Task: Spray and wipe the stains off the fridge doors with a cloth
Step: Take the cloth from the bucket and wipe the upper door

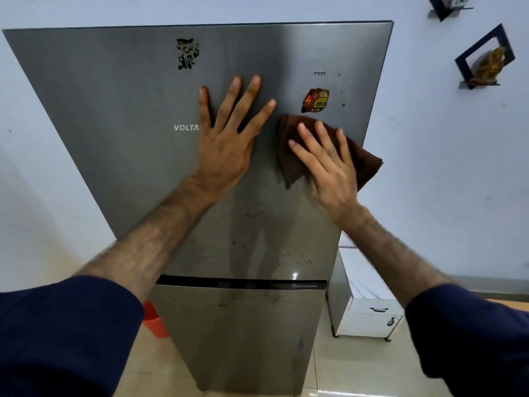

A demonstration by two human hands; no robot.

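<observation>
Right hand (329,164), fingers straight, presses cloth (369,164) below sticker (315,100); left hand (229,138), spread wide, lies left of it. Risk: cloth snagging sticker edge.

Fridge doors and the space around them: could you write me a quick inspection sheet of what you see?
Surface: upper door carries brown stains low down; lower door is spotted near its top.
Job's things: brown cloth pressed to the upper door; no spray bottle seen.
Clutter: torn red sticker above the cloth; black sticker scraps near the top.
Grips: left hand flat on the upper door, fingers spread; right hand presses the cloth with straight fingers.
Cables: nothing seen.
Surroundings: red bucket left of the lower door, white cabinet right of it, black wall shelves.
</observation>
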